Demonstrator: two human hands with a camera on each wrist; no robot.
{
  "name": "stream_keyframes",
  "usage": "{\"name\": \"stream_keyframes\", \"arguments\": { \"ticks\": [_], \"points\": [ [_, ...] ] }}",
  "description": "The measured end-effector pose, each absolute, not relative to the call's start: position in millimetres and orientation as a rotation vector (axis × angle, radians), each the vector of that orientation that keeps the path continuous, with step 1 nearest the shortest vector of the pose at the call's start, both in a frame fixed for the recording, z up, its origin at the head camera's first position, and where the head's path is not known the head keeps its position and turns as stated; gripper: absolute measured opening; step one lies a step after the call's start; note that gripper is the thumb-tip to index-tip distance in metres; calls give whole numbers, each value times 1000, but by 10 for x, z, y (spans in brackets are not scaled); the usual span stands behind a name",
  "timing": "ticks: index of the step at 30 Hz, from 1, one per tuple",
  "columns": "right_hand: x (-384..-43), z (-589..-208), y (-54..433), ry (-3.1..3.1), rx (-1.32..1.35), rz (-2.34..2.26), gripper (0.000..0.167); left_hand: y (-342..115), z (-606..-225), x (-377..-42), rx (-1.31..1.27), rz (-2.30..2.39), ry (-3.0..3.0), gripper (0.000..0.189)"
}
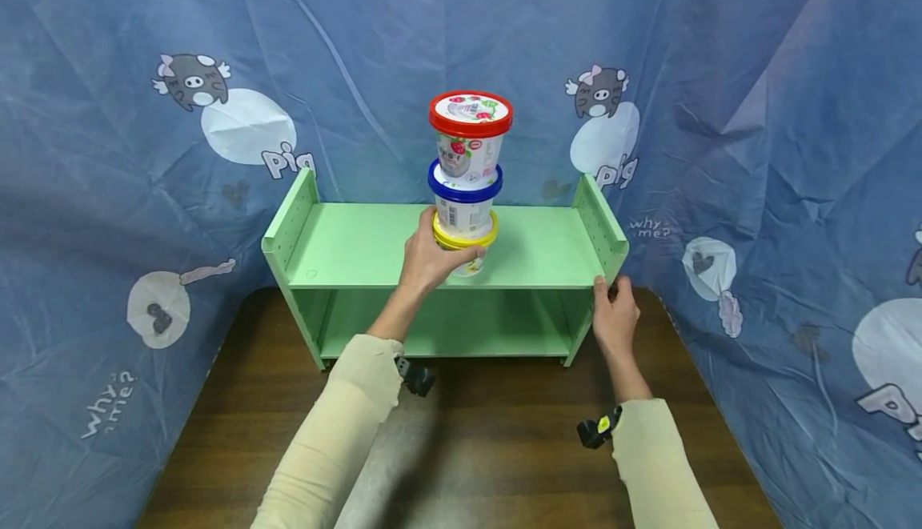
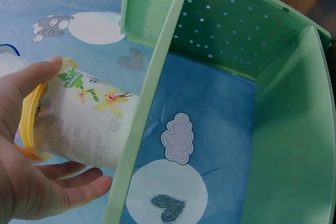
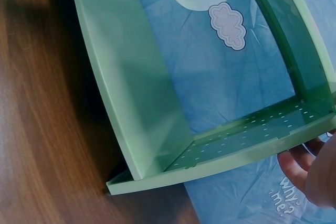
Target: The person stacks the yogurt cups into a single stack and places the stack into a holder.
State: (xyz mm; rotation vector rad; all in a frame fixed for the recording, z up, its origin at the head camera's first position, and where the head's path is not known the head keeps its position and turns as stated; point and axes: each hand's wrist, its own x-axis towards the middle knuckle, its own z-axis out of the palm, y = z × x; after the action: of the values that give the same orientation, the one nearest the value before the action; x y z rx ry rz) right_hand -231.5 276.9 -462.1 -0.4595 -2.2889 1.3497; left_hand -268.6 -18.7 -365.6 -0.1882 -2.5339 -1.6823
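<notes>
Three lidded food tubs stand in one stack on the top board of a light green shelf (image 1: 360, 245). The top tub (image 1: 471, 153) has a red lid and strawberry prints, and the middle tub (image 1: 468, 210) has a blue lid. Lowest is a yellow-lidded tub (image 2: 86, 119) with vanilla flower prints. My left hand (image 1: 432, 255) grips this lowest tub by its lid, thumb on the near side and fingers round the other. My right hand (image 1: 615, 314) holds the shelf's right side panel, thumb at its front edge; some fingers are hidden behind it.
The shelf stands on a brown wooden table (image 1: 504, 449), close to a blue cloth (image 1: 374, 57) printed with pigs that hangs behind and at both sides. Its side panels (image 1: 605, 229) rise above the top board. A lower board (image 1: 446, 341) lies beneath it.
</notes>
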Motion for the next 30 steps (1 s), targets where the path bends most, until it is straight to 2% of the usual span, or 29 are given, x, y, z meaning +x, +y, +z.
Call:
{"name": "stream_keyframes", "arguments": {
  "ticks": [13, 30],
  "points": [
    [-2308, -4611, 2758, -2287, -471, 1331, 42, -230, -3645, -2631, -175, -1684, -2551, 108],
    [-2155, -4567, 2831, -2364, -337, 1337, 70, -473, -3677, -2251, -146, -1419, -2534, 114]
  ]
}}
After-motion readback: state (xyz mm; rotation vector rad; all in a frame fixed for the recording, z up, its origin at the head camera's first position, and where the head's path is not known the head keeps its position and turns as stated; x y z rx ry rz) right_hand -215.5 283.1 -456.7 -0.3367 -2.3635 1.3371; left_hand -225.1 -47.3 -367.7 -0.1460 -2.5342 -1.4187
